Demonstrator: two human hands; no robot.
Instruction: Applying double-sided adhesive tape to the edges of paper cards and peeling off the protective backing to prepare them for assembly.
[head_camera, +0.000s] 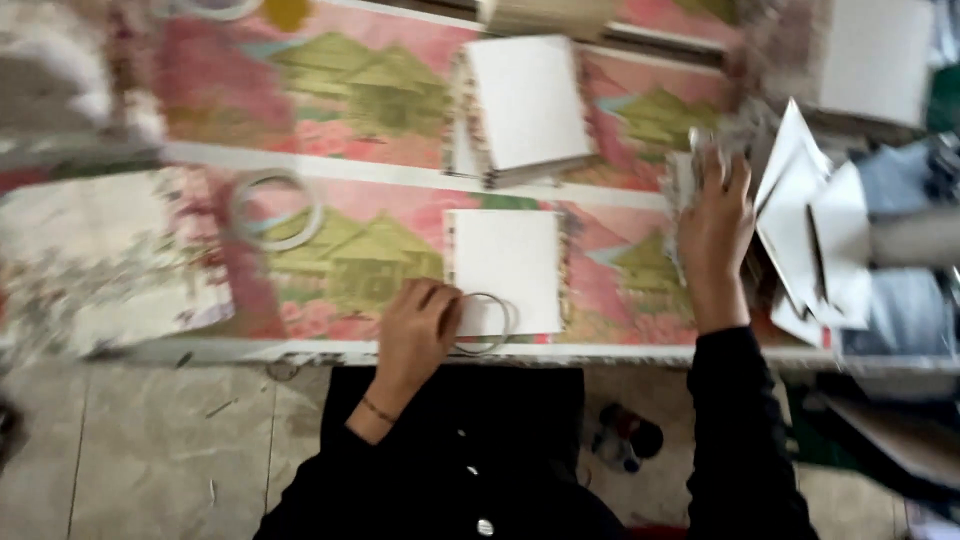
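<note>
My left hand rests on the table's near edge, its fingers curled around a clear tape ring that lies on the corner of a white square card. My right hand reaches out to the right, fingers spread on a blurred pale stack beside loose white cards. Whether it grips anything is unclear.
A thick stack of white cards lies further back on the patterned pink and green table cover. Another tape ring sits at left. A white sheet is at the far right, with a tiled floor below.
</note>
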